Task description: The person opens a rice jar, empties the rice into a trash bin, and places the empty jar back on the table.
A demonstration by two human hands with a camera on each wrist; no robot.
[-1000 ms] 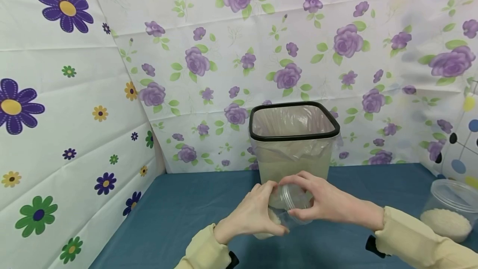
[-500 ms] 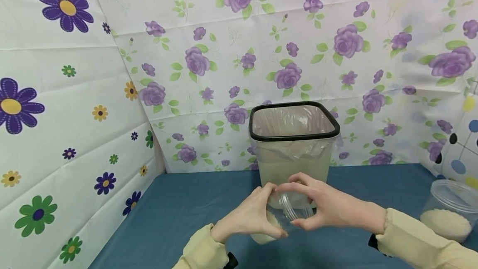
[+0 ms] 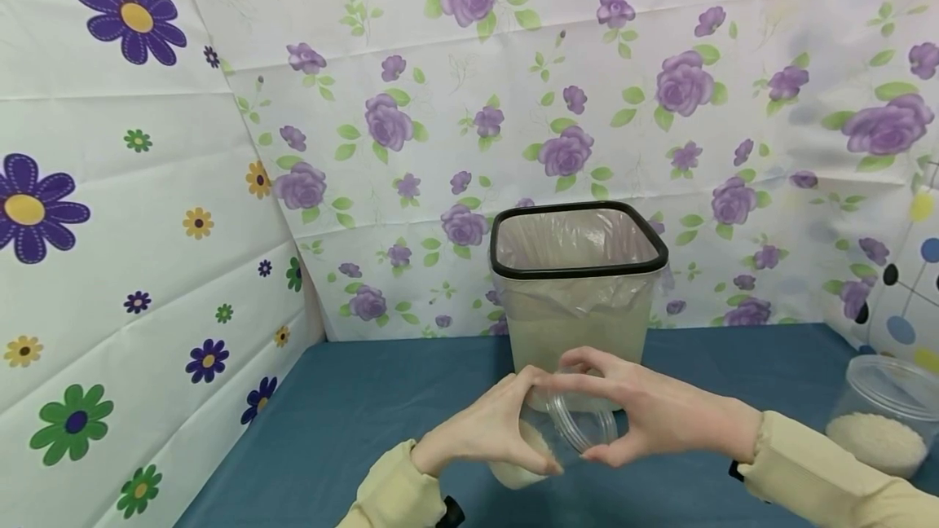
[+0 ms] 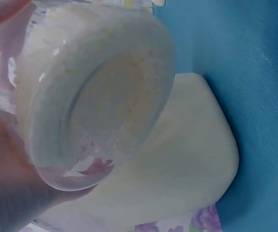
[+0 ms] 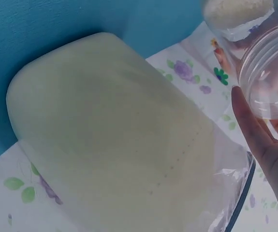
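My left hand (image 3: pixel 480 430) grips a clear round jar (image 3: pixel 509 475) of white, rice-like grains, tilted with its lid end up and to the right. In the left wrist view the jar's base (image 4: pixel 105 101) faces the camera, grains heaped inside, with my left hand (image 4: pixel 13 174) wrapped around its side. On the clear screw lid (image 3: pixel 568 422), my right hand (image 3: pixel 660 414) curls its thumb and fingers around the ridged rim. The right wrist view catches the lid (image 5: pixel 267 58) at the upper right, with my right hand (image 5: pixel 269 140) under it. Both hands' fingertips come close together.
A bin (image 3: pixel 579 316) with a black rim and a clear plastic liner stands just behind the hands. Another lidded clear jar (image 3: pixel 880 430) of white grains sits at the far right of the blue tabletop (image 3: pixel 396 398). Flowered cloth (image 3: pixel 411 202) hangs behind.
My right hand's fingers have shifted around the lid, and its wrist has turned slightly. Both hands and the jar have sunk a little, with the jar drifting slightly left.
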